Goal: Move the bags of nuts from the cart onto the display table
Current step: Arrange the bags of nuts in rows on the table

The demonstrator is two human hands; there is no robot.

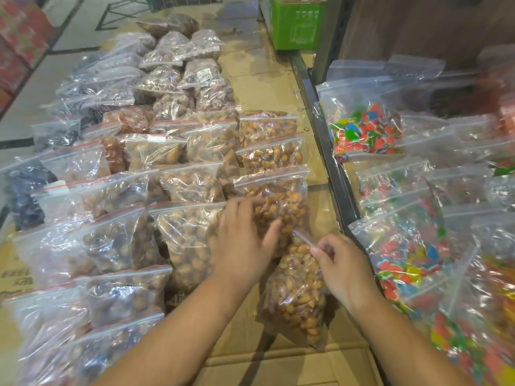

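Nut bag [294, 296], a clear zip pouch of orange-brown nuts, lies tilted on the cardboard-covered counter [267, 79], its sealed top pointing up toward the rows and its bottom toward the near edge. The right hand [344, 270] is at the bag's upper right corner, its grip pinched on the zip strip between thumb and fingertips, so the bag hangs mostly below and to the left of that hand. The left hand [245, 246] lies just beside it, palm down and fingers spread, its grip released and pressing flat on a second nut bag [278, 201] that sits directly above the first; the thumb points toward the pinched corner. The two bags overlap where the hands meet.

Left of the hands, many more bags [133, 190] of nuts and dried fruit lie in overlapping rows across the counter, most with red zip lines, the darker ones at the far left. A bare strip of cardboard runs up the counter's right side to a green box [296, 26] at the far end. Across a dark metal rail [323, 135], to the right, lie candy bags [365, 132] filled with bright red, green, blue and yellow sweets.
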